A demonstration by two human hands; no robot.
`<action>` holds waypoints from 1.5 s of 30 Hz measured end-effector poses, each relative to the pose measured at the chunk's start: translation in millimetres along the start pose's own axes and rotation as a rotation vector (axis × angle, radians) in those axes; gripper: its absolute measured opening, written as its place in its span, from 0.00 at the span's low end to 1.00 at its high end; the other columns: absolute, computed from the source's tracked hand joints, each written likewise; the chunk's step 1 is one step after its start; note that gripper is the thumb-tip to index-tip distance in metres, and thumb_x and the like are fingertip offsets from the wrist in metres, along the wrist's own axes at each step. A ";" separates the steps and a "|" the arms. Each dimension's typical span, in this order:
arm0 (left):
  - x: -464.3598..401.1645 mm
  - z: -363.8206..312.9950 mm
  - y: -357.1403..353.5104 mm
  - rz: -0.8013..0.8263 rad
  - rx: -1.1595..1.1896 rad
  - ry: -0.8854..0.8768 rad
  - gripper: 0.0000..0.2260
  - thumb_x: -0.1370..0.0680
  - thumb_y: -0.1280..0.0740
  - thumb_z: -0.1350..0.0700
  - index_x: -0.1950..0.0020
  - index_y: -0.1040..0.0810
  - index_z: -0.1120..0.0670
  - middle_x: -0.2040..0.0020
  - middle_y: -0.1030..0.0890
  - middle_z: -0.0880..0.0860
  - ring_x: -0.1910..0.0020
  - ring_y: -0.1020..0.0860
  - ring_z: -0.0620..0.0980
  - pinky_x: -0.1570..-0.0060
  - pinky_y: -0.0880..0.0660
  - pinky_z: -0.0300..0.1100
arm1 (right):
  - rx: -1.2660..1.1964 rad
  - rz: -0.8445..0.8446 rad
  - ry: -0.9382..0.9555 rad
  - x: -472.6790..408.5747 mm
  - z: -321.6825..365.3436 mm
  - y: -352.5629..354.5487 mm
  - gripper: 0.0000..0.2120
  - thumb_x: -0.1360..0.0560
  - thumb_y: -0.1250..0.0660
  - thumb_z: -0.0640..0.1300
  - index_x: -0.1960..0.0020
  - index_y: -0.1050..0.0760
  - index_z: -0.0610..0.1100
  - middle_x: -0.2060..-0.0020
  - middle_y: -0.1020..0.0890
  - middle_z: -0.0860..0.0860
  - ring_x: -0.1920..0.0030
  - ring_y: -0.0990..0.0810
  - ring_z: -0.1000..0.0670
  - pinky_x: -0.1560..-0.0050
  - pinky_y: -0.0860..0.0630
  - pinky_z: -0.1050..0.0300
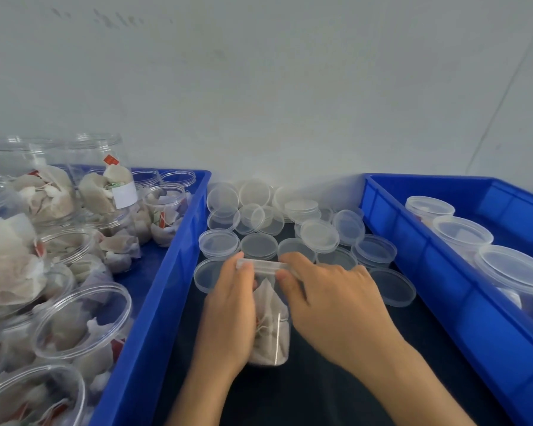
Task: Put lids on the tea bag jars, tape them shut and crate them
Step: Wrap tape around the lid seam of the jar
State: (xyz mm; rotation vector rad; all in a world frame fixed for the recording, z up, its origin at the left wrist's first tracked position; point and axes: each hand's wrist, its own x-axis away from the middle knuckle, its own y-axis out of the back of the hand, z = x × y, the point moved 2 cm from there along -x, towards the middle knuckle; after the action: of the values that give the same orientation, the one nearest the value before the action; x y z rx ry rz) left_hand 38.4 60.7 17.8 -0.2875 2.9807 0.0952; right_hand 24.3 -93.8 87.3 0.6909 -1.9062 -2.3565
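Clear plastic tea bag jar (270, 330) on dark surface (336, 392): left hand (228, 315) grips its body, right hand (330, 299) pinches translucent round lid (263, 265) onto its mouth.

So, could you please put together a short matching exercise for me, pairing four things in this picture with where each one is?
Things:
1. Open jars of tea bags
2. Loose clear lids
3. Lidded jars
4. Jar being capped

Places:
A. In the right blue crate
B. Between the left hand and right hand
C. In the left blue crate
D. Piled on the dark table between the crates

Pairs: 1-C, 2-D, 3-A, 4-B
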 end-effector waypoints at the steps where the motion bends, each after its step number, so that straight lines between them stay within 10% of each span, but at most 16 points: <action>1: 0.7 -1.4 -1.7 -0.001 0.011 0.013 0.15 0.27 0.45 0.29 0.46 0.23 0.25 0.50 0.14 0.40 0.51 0.15 0.41 0.47 0.20 0.56 | 0.011 -0.017 0.009 1.1 2.8 -1.5 0.16 0.14 0.56 0.61 0.39 0.33 0.59 0.64 0.20 0.55 0.61 0.20 0.50 0.47 0.27 0.45; 4: 2.5 -6.6 -2.1 -0.024 -0.024 0.001 0.14 0.30 0.43 0.24 0.47 0.27 0.21 0.49 0.19 0.28 0.53 0.19 0.30 0.53 0.23 0.46 | -0.054 -0.017 0.017 1.3 1.4 -5.9 0.13 0.14 0.55 0.60 0.39 0.34 0.58 0.64 0.21 0.54 0.62 0.21 0.51 0.51 0.27 0.46; 9: -2.7 -2.2 5.3 -0.140 -0.024 -0.002 0.23 0.26 0.45 0.23 0.48 0.21 0.36 0.54 0.14 0.44 0.57 0.15 0.45 0.50 0.18 0.59 | -0.501 0.078 -0.048 -1.8 -17.3 -12.8 0.07 0.14 0.45 0.55 0.37 0.33 0.62 0.69 0.22 0.59 0.67 0.25 0.54 0.62 0.33 0.54; 18: -6.1 -0.7 6.7 -0.119 -0.004 -0.029 0.25 0.23 0.43 0.26 0.49 0.19 0.44 0.53 0.15 0.48 0.51 0.16 0.48 0.45 0.19 0.61 | -0.397 -0.033 0.025 -3.4 -27.0 -14.3 0.03 0.16 0.40 0.54 0.44 0.31 0.63 0.70 0.23 0.50 0.69 0.25 0.47 0.66 0.34 0.58; 38: -6.4 -3.4 10.6 -0.015 0.089 -0.025 0.16 0.23 0.41 0.29 0.51 0.18 0.34 0.52 0.15 0.56 0.51 0.15 0.55 0.64 0.20 0.34 | -0.505 0.191 -0.052 -24.8 -47.3 -13.6 0.15 0.27 0.41 0.69 0.42 0.28 0.72 0.69 0.20 0.56 0.68 0.24 0.57 0.59 0.28 0.54; 45: -7.5 -3.3 12.9 -0.023 0.119 0.010 0.25 0.22 0.41 0.31 0.41 0.24 0.49 0.55 0.14 0.46 0.56 0.15 0.43 0.67 0.22 0.30 | -0.500 0.266 -0.066 -28.6 -41.8 -14.3 0.21 0.29 0.44 0.72 0.37 0.28 0.75 0.64 0.18 0.65 0.61 0.20 0.56 0.50 0.21 0.48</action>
State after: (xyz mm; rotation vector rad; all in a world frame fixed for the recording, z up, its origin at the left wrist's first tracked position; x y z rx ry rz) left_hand 42.8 74.5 22.9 -0.3085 2.9769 -0.0862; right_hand 68.6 -120.4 76.8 0.2995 -1.2388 -2.5386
